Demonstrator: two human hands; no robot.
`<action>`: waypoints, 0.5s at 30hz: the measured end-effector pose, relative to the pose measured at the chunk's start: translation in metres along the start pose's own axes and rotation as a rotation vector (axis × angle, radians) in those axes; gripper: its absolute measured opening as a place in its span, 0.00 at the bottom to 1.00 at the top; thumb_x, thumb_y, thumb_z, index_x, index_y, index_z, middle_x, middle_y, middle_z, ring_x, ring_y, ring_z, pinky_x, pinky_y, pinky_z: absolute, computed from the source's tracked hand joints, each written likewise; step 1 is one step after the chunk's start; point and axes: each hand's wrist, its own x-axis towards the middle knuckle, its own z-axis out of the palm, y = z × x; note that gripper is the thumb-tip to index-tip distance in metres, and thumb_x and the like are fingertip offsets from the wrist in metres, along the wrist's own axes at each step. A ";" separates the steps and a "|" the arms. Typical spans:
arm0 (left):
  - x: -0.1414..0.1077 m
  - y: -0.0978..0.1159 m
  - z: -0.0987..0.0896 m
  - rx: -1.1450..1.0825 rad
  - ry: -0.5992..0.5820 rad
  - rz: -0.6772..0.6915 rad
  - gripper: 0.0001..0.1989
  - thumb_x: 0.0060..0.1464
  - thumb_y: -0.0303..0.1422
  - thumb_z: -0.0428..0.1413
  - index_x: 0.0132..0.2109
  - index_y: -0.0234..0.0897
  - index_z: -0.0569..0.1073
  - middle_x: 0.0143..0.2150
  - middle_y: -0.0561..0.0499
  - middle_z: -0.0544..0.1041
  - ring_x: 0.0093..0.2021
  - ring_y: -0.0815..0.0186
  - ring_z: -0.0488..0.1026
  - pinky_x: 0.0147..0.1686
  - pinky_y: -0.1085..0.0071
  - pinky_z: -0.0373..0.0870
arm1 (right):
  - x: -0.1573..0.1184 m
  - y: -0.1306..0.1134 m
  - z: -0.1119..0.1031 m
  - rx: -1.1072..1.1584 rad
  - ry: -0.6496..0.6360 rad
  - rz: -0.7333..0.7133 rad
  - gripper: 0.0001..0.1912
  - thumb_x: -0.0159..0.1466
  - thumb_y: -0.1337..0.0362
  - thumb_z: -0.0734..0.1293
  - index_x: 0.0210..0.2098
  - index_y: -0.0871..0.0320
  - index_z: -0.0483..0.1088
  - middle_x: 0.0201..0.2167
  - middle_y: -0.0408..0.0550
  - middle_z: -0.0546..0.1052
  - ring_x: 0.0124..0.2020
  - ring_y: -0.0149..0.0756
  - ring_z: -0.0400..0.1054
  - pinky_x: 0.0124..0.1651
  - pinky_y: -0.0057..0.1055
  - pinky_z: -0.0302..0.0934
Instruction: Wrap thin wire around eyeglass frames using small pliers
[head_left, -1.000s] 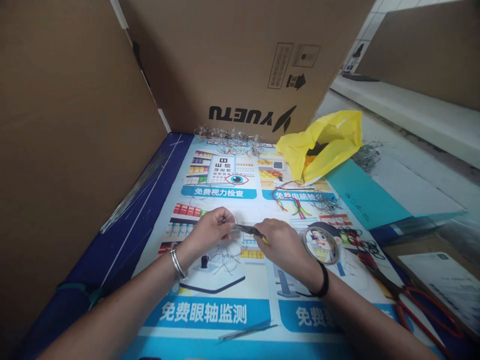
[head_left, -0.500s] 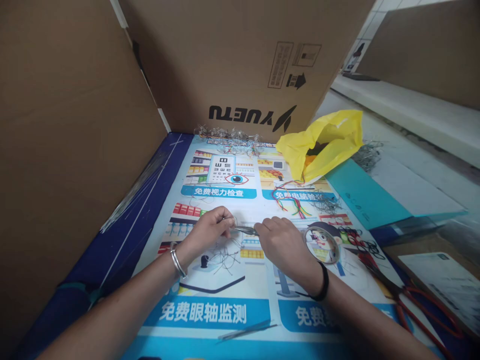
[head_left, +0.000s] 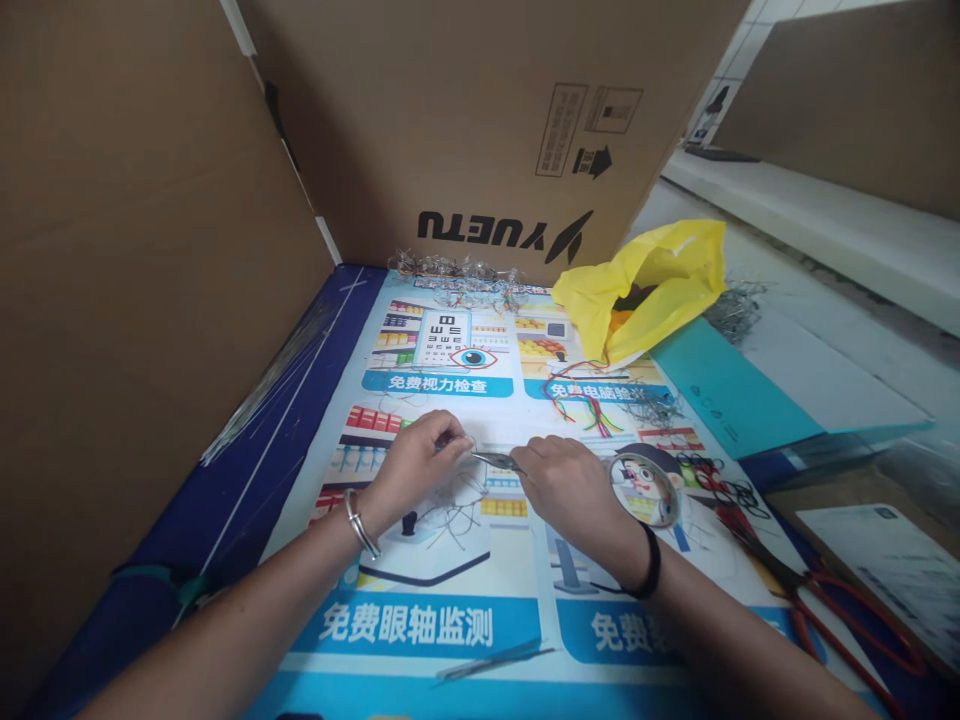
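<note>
My left hand point(head_left: 422, 457), with a silver bangle at the wrist, pinches a thin wire point(head_left: 474, 437) between thumb and fingers. My right hand point(head_left: 570, 490), wearing a black band, is closed round slim needle-nose pliers point(head_left: 496, 460); their handles are hidden in the fist. The pliers' pointed tip meets the wire right by my left fingertips, though the exact contact is too small to make out. Below my left hand lies a loose tangle of thin wires point(head_left: 454, 520) on the printed poster sheet point(head_left: 517, 560). A roll of clear tape point(head_left: 646, 490) sits beside my right wrist.
Red-handled scissors point(head_left: 825, 600) and dark elastic loops point(head_left: 720, 480) lie to the right. Straight wires point(head_left: 495, 660) rest near the front. Behind are a yellow bag point(head_left: 675, 265), colored threads point(head_left: 596, 415) and a wire pile point(head_left: 457, 268). Cardboard walls point(head_left: 480, 120) enclose the left and back.
My left hand has shifted and turned slightly, its thumb now straighter near the pliers' tip. My right hand and the pliers have barely moved.
</note>
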 end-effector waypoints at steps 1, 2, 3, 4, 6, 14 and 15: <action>0.000 0.000 0.000 0.048 0.025 0.046 0.05 0.53 0.32 0.54 0.30 0.37 0.67 0.29 0.54 0.70 0.32 0.68 0.67 0.33 0.72 0.62 | 0.000 0.000 0.000 0.000 0.001 0.000 0.07 0.62 0.69 0.60 0.32 0.56 0.69 0.28 0.45 0.71 0.31 0.34 0.61 0.33 0.32 0.44; 0.000 0.000 0.000 0.083 0.041 0.084 0.06 0.53 0.31 0.54 0.29 0.37 0.67 0.29 0.54 0.70 0.33 0.68 0.67 0.34 0.72 0.62 | 0.000 0.001 0.001 0.000 0.002 -0.001 0.07 0.62 0.69 0.60 0.31 0.56 0.69 0.28 0.45 0.71 0.31 0.34 0.61 0.33 0.32 0.44; 0.000 0.000 0.000 0.104 0.047 0.111 0.06 0.53 0.31 0.54 0.29 0.37 0.67 0.29 0.54 0.69 0.32 0.68 0.67 0.34 0.72 0.62 | 0.000 0.001 0.001 0.002 0.001 -0.002 0.07 0.62 0.69 0.60 0.31 0.56 0.69 0.27 0.45 0.71 0.31 0.34 0.61 0.33 0.32 0.44; 0.000 -0.001 0.000 0.112 0.043 0.132 0.06 0.53 0.30 0.54 0.29 0.37 0.68 0.28 0.54 0.70 0.32 0.68 0.67 0.34 0.72 0.62 | 0.000 0.001 0.002 0.005 0.000 -0.003 0.07 0.62 0.69 0.60 0.31 0.56 0.69 0.27 0.45 0.71 0.31 0.34 0.61 0.33 0.32 0.43; 0.001 -0.004 0.001 0.105 0.028 0.167 0.04 0.54 0.30 0.54 0.30 0.37 0.70 0.29 0.53 0.71 0.33 0.68 0.68 0.35 0.72 0.63 | 0.000 0.001 0.002 0.014 -0.004 -0.005 0.07 0.62 0.69 0.60 0.31 0.56 0.69 0.27 0.45 0.71 0.31 0.34 0.62 0.33 0.32 0.43; 0.000 -0.007 -0.001 0.375 0.097 0.257 0.08 0.55 0.33 0.55 0.41 0.37 0.72 0.34 0.49 0.73 0.37 0.63 0.69 0.39 0.68 0.64 | 0.001 0.000 -0.001 0.027 -0.034 0.021 0.07 0.62 0.68 0.60 0.30 0.57 0.69 0.27 0.45 0.72 0.31 0.32 0.63 0.32 0.31 0.45; 0.000 -0.007 -0.001 0.424 0.084 0.266 0.07 0.55 0.33 0.54 0.40 0.37 0.71 0.33 0.49 0.73 0.37 0.63 0.69 0.40 0.67 0.63 | 0.001 0.000 -0.002 0.029 -0.042 0.022 0.07 0.62 0.68 0.60 0.30 0.57 0.69 0.27 0.45 0.72 0.31 0.32 0.63 0.32 0.31 0.45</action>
